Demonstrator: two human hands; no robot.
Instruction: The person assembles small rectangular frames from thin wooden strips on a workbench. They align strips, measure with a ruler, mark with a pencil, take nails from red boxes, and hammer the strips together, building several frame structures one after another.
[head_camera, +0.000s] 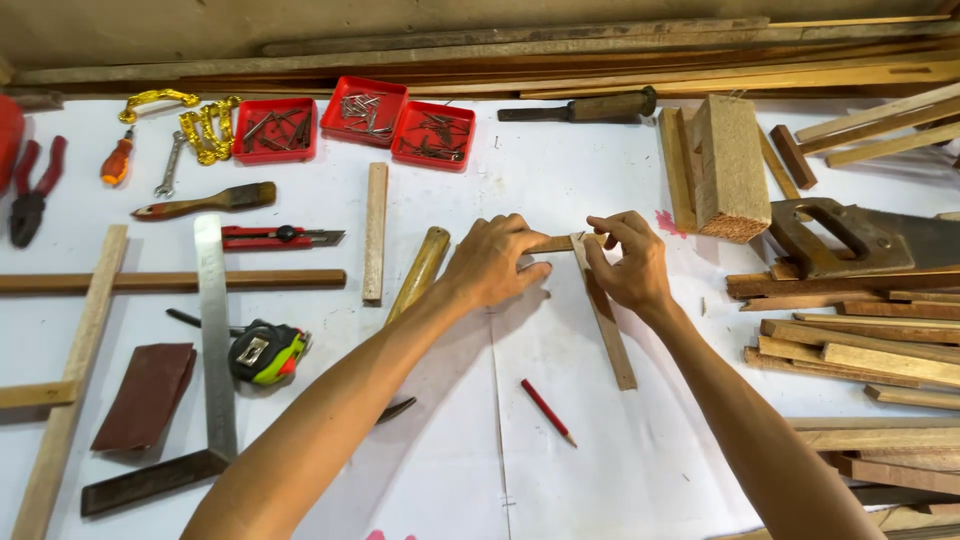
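My left hand (492, 262) rests on the white table (560, 170), its fingers pressing a short wooden strip (556, 243) that runs left to right. My right hand (628, 262) pinches the far end of a longer wooden strip (610, 330), which runs toward me and meets the short one at a corner. A red pencil (547, 411) lies loose on the table just nearer than the hands. A wooden handle (418, 273) lies partly under my left forearm.
Three red trays of nails (362, 108) stand at the back. A hand saw (860, 238) and stacked wood strips (860, 350) fill the right side. A steel try square (212, 340), tape measure (268, 352), sandpaper (148, 394), utility knife (282, 236) and pliers (32, 190) lie left.
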